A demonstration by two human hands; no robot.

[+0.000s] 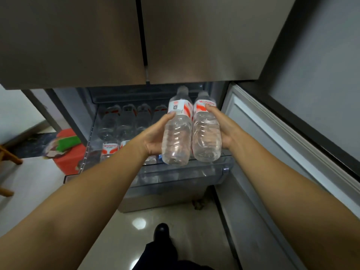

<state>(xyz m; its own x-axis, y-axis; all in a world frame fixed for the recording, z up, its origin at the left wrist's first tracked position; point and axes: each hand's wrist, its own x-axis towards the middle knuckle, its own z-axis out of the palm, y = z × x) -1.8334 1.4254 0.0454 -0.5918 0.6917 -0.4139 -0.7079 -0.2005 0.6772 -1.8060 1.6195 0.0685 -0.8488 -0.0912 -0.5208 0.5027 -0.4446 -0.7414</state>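
Left hand (154, 137) clasps one clear, ribbed, red-labelled bottle (177, 137), right hand (226, 131) its touching twin (206, 135).

The right bottle (206, 131) carried a white label with a red brand word across its top. The word began with what looked like a W, and the rest was too blurred to read. The left bottle (176, 137) showed a QR code and small unreadable print on its label. A stored bottle (110, 149) behind them bore the same red word, likewise blurred.
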